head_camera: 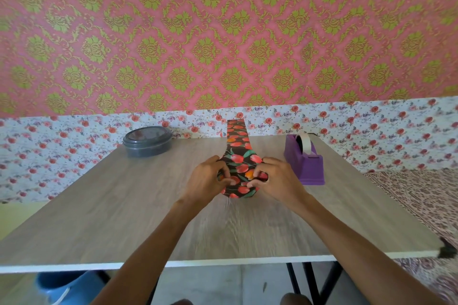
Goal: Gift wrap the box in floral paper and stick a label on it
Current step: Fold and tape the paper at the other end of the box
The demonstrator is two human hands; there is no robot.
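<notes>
A dark floral paper (240, 156) with red and orange tulips is folded over a box in the middle of the wooden table (124, 205). The box itself is hidden under the paper. A long strip of the paper runs away from me toward the wall. My left hand (207, 179) presses the paper on the left side, fingers curled onto the top. My right hand (273, 178) presses it from the right, fingertips pinching a fold near the top centre. No label is in view.
A purple tape dispenser (306, 160) with white tape stands just right of my right hand. A grey lidded round container (148, 141) sits at the back left. A blue bucket (64, 285) is under the table's near edge.
</notes>
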